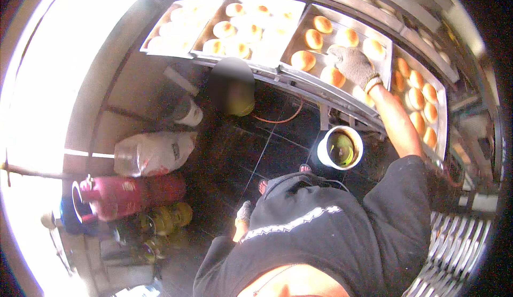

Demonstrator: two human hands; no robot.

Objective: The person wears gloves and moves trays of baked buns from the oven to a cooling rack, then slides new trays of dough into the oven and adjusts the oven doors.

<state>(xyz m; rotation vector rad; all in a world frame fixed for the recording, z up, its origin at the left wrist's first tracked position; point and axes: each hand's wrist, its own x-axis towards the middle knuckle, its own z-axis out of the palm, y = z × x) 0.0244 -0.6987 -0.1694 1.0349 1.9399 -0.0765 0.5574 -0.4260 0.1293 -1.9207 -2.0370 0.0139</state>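
Observation:
My right hand [352,64], in a grey knit glove, reaches over a metal tray [291,43] of round golden-brown buns. Its fingers are curled round a bun [335,47] in the middle of that tray, and the glove covers most of it. Other buns [303,60] lie around the hand, spaced apart. My left hand [244,213], also gloved, hangs low beside my body, away from the trays. Its fingers point down and are too small and dark to make out.
More trays of buns stand to the left [235,29] and right [416,94] on a metal rack. On the dark tiled floor are a white bucket [322,152] with dark liquid, a pink gas cylinder [133,196] and a pale sack [155,152]. A metal slatted surface [454,249] is at the lower right.

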